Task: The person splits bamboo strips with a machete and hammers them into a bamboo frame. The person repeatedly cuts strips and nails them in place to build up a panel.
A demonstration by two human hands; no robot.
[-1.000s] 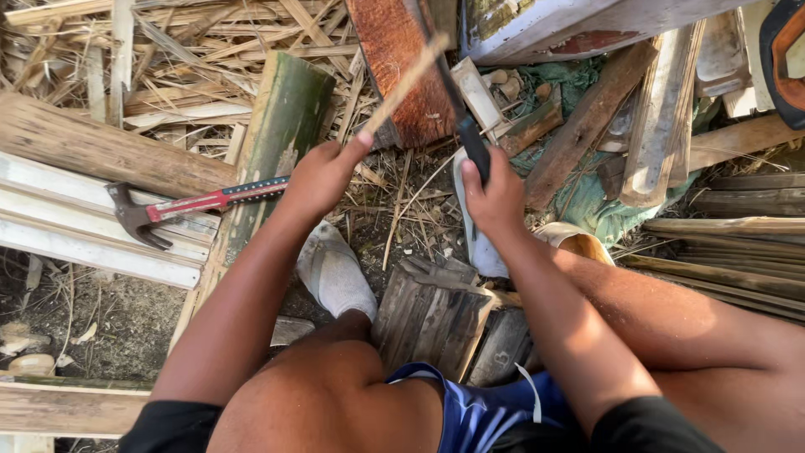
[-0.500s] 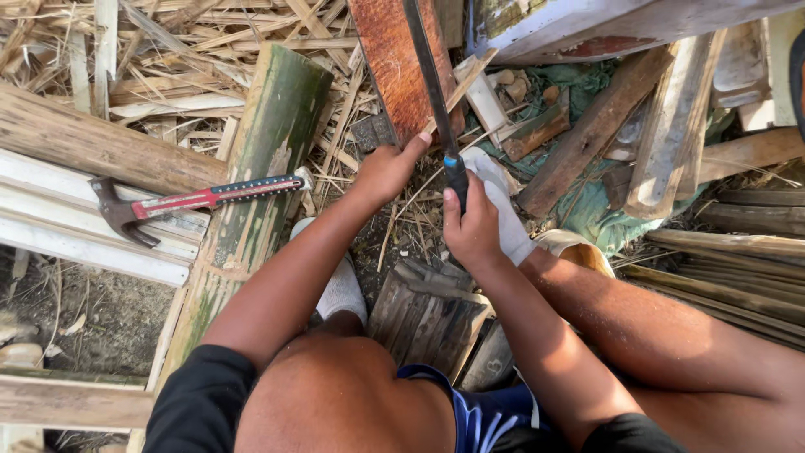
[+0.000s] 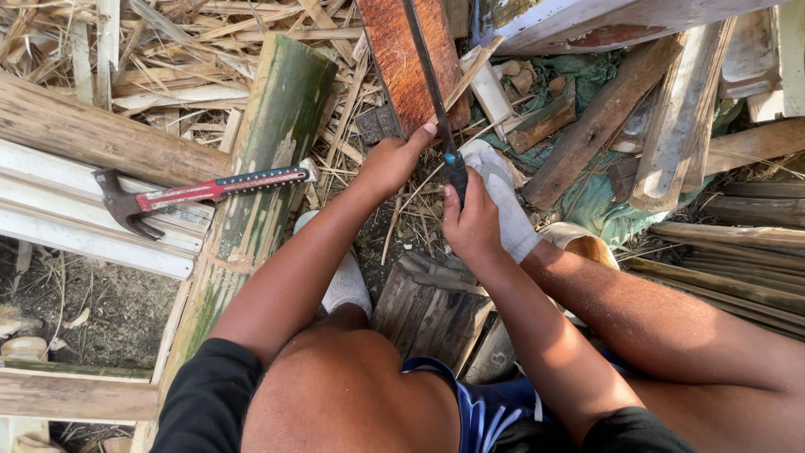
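long blade (image 3: 423, 75) in right hand (image 3: 471, 225)

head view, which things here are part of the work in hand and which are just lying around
In use:
right hand gripping the long blade
left hand steadying the thin bamboo strip

Lying about:
red-handled hammer
green bamboo pole
reddish plank
grey boards

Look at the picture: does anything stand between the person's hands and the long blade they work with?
Nothing visible does. The right hand already grips the blade's dark handle, and the left hand rests beside it, against the reddish plank.
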